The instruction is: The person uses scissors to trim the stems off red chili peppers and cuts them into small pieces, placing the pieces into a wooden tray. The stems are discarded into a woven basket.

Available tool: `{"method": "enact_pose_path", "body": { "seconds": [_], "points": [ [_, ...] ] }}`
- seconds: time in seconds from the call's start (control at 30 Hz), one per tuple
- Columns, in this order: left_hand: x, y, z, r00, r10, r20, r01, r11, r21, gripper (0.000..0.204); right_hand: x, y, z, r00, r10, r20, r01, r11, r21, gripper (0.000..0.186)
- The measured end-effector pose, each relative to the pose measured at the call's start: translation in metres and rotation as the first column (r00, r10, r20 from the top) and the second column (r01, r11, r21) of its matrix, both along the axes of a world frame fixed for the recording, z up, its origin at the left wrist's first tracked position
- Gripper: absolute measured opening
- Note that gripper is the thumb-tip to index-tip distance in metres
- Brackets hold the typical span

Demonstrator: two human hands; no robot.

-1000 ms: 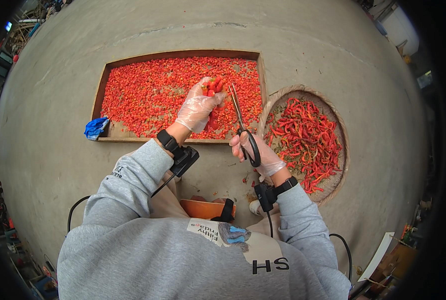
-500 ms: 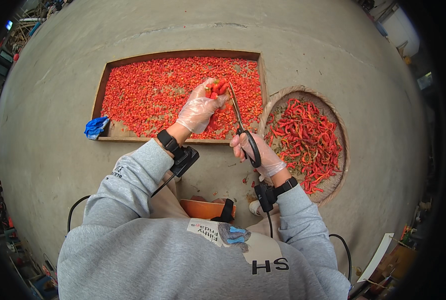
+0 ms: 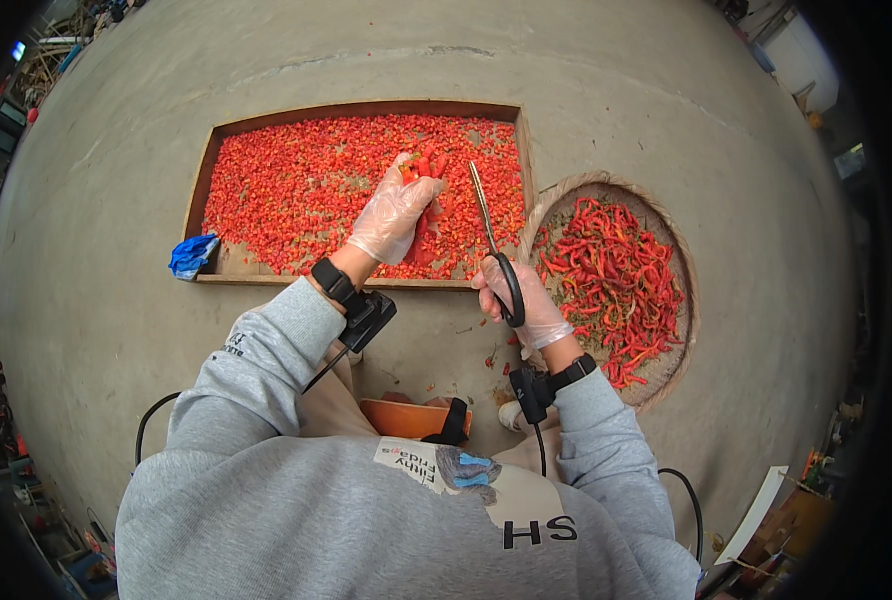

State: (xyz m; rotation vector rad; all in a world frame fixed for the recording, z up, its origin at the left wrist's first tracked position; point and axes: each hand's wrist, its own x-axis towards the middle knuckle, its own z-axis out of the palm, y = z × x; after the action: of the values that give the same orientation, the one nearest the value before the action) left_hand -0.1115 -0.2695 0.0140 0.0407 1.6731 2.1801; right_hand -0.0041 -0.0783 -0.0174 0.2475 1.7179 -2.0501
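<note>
Clutching red peppers [image 3: 428,163] above the wooden tray [image 3: 366,107], the left hand [image 3: 396,212] curls tight while the right hand [image 3: 532,306] grips closed scissors [image 3: 491,238], apparently between snips, the next likely needing them parted.

Two hands [image 3: 396,220], one pair of scissors [image 3: 491,235], one tray [image 3: 306,282], one basket [image 3: 693,308]

Left hand [image 3: 391,218]: above wooden tray [image 3: 525,150], holding chili peppers [image 3: 426,166]. Chopped chili pieces [image 3: 296,190]: in tray, beneath and around left hand. Scissors [image 3: 485,212]: in right hand [image 3: 534,305], blades forward, right of left hand. Woven basket [image 3: 692,310]: right of right hand, whole chilies [image 3: 616,265] inside. Plastic bag [image 3: 193,256]: tray's near corner, left of both hands.
</note>
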Motion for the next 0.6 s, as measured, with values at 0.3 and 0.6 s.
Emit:
{"method": "enact_pose_path", "body": {
  "seconds": [0.3,0.6],
  "points": [
    [-0.002,-0.003,0.01,0.988,-0.154,-0.032,0.155,0.987,0.039,0.02,0.002,0.0,-0.006,0.99,0.09,-0.112,-0.095,0.995,-0.04,0.045],
    [0.003,-0.004,0.012,0.97,-0.233,0.064,0.238,0.965,-0.105,0.021,0.0,0.002,-0.01,0.995,0.083,-0.058,-0.089,0.99,-0.113,0.046]
  ]
}}
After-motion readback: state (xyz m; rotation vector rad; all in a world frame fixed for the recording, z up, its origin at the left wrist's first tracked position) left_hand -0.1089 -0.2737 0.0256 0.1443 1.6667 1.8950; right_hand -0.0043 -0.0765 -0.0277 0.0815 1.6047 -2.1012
